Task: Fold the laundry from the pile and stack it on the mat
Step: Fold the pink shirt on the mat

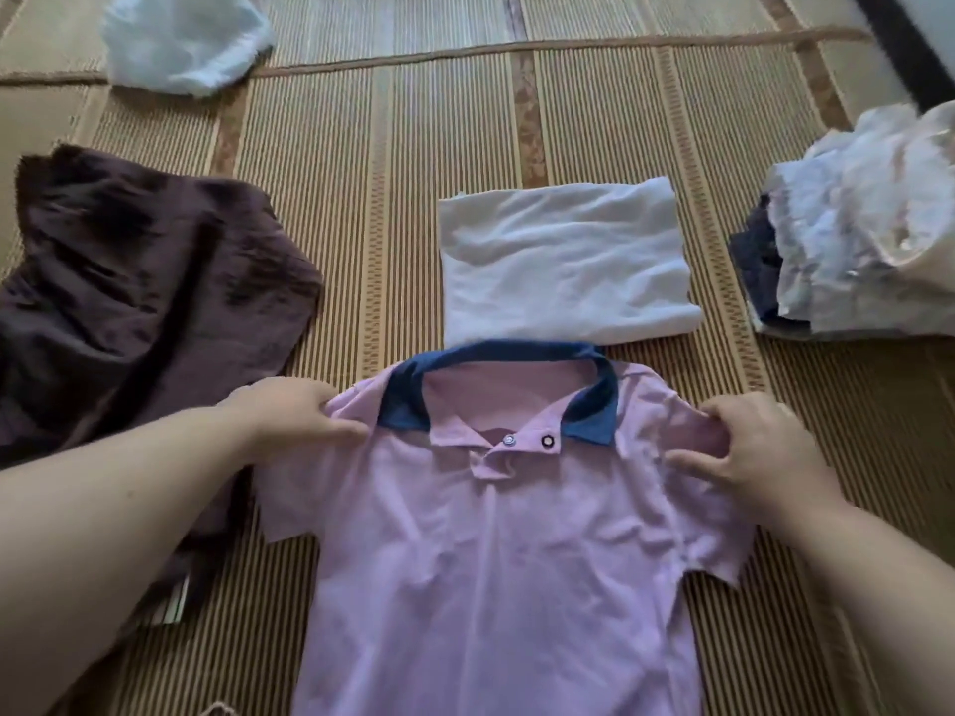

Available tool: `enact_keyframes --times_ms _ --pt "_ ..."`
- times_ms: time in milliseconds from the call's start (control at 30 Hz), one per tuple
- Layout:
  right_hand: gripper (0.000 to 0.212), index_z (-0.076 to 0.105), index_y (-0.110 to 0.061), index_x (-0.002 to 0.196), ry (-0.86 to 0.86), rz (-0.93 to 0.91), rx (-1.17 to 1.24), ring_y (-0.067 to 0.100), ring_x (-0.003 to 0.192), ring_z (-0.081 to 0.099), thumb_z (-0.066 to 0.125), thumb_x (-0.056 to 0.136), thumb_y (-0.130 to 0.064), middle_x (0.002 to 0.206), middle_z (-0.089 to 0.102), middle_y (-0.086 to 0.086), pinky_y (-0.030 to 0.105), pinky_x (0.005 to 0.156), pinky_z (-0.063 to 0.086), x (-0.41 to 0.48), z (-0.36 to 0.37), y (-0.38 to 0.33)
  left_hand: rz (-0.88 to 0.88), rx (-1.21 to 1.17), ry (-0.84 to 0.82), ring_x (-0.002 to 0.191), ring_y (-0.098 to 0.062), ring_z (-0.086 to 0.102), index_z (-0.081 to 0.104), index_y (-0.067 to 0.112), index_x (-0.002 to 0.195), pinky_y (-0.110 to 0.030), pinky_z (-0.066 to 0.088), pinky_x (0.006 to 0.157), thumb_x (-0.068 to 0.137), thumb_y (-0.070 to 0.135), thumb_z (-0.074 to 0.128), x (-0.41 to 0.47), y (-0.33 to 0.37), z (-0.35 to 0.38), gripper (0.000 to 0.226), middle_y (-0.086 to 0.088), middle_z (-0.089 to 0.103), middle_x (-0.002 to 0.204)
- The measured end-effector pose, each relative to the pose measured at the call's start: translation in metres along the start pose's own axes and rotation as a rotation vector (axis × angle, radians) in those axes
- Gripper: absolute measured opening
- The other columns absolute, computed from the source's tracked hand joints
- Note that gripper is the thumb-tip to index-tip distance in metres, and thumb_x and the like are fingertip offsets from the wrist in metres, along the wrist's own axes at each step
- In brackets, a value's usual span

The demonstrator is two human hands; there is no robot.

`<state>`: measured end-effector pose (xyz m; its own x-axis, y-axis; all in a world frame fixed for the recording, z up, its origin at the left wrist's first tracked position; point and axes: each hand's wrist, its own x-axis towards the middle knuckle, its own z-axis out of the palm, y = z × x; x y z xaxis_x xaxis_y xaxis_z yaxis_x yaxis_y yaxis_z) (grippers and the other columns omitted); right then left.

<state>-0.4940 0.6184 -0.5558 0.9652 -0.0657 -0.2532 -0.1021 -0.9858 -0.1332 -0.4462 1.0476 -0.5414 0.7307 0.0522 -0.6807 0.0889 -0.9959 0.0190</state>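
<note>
Your left hand (289, 413) and right hand (749, 447) each pinch a shoulder of the pink polo (496, 550), which lies front up and flat on the mat (362, 198), near you, its blue collar (517, 354) touching the folded white cloth (563, 266) beyond, the pile (852, 250) far right.

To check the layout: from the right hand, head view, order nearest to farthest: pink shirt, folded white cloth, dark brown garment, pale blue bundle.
1. pink shirt, held by the right hand
2. folded white cloth, ahead of collar
3. dark brown garment, left side
4. pale blue bundle, far left
</note>
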Motion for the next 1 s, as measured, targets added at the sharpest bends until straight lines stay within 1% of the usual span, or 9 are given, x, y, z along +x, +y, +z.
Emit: enact_keyframes --times_ms 133,233,300,367,500,567,667,800,1000 --pt "0.031 0.050 -0.018 0.065 -0.155 0.073 0.080 0.021 0.065 0.053 0.069 0.082 -0.035 0.067 0.055 -0.001 0.036 0.061 0.041 0.000 -0.018 0.015 0.011 0.032 0.067 0.073 -0.017 0.060 0.061 0.020 0.077 -0.032 0.048 0.067 0.075 0.057 0.067 -0.002 -0.015 -0.001 0.037 0.002 0.066 0.074" --pt "0.014 0.063 -0.016 0.092 0.061 0.214 0.083 0.034 0.089 0.057 0.065 0.085 -0.028 0.093 0.064 0.009 0.044 0.079 0.046 0.003 -0.022 0.011 -0.118 -0.148 0.380 0.089 -0.028 0.054 0.055 0.017 0.086 -0.038 0.045 0.075 0.075 0.048 0.071 -0.007 -0.003 0.005 0.037 -0.008 0.061 0.098" --pt "0.033 0.063 -0.012 0.113 0.169 0.279 0.117 0.040 0.105 0.050 0.068 0.082 -0.023 0.113 0.058 0.020 0.048 0.089 0.040 -0.003 -0.016 -0.006 -0.184 -0.220 0.557 0.111 -0.034 0.043 0.056 0.023 0.109 -0.045 0.037 0.093 0.074 0.044 0.073 -0.020 0.019 0.016 0.044 -0.010 0.049 0.119" --pt "0.032 0.063 -0.007 0.112 0.270 0.185 0.235 0.039 0.105 0.048 0.066 0.083 -0.021 0.112 0.057 0.020 0.045 0.089 0.039 -0.014 -0.010 -0.039 -0.136 -0.293 0.651 0.117 -0.033 0.035 0.055 0.026 0.117 -0.045 0.027 0.101 0.076 0.038 0.071 -0.036 0.048 0.030 0.046 -0.009 0.044 0.125" --pt "0.049 0.064 -0.008 0.107 0.261 -0.098 0.402 0.032 0.092 0.055 0.048 0.078 -0.043 0.096 0.062 0.013 0.033 0.085 0.038 -0.043 0.023 -0.113 0.066 -0.320 0.552 0.131 -0.025 0.027 0.045 0.027 0.133 -0.040 0.017 0.110 0.081 0.042 0.061 -0.061 0.095 0.066 0.057 -0.002 0.039 0.141" --pt "0.074 0.052 -0.017 0.131 0.106 -0.067 0.291 0.038 0.119 0.047 0.044 0.074 -0.064 0.128 0.052 0.013 0.046 0.098 0.038 -0.060 0.048 -0.136 0.060 -0.216 0.381 0.145 -0.024 0.001 0.016 0.031 0.150 -0.045 0.004 0.116 0.083 0.057 0.049 -0.063 0.102 0.085 0.079 0.000 0.005 0.159" --pt "0.101 0.028 -0.035 0.146 -0.048 -0.017 0.002 0.034 0.142 0.014 0.022 0.063 -0.093 0.155 0.026 0.005 0.056 0.108 0.007 -0.084 0.076 -0.131 0.032 -0.095 0.284 0.142 -0.034 -0.021 -0.020 0.046 0.143 -0.063 0.003 0.110 0.064 0.087 0.021 -0.060 0.091 0.122 0.098 0.001 -0.038 0.151" --pt "0.099 0.027 -0.035 0.146 -0.137 -0.004 -0.058 0.036 0.143 0.014 0.014 0.066 -0.092 0.155 0.023 0.007 0.051 0.109 -0.010 -0.105 0.084 -0.098 0.018 -0.069 0.305 0.136 -0.045 0.022 0.013 0.040 0.149 -0.074 0.028 0.091 0.059 0.095 0.020 -0.078 0.086 0.152 0.106 -0.017 0.021 0.156" --pt "0.104 0.027 -0.033 0.147 -0.238 0.046 -0.091 0.034 0.143 0.015 0.016 0.064 -0.094 0.158 0.019 0.004 0.052 0.108 -0.003 -0.129 0.070 -0.063 0.081 -0.107 0.256 0.131 -0.046 0.032 0.037 0.039 0.143 -0.074 0.031 0.088 0.051 0.091 0.035 -0.121 0.117 0.174 0.105 -0.019 0.035 0.150"
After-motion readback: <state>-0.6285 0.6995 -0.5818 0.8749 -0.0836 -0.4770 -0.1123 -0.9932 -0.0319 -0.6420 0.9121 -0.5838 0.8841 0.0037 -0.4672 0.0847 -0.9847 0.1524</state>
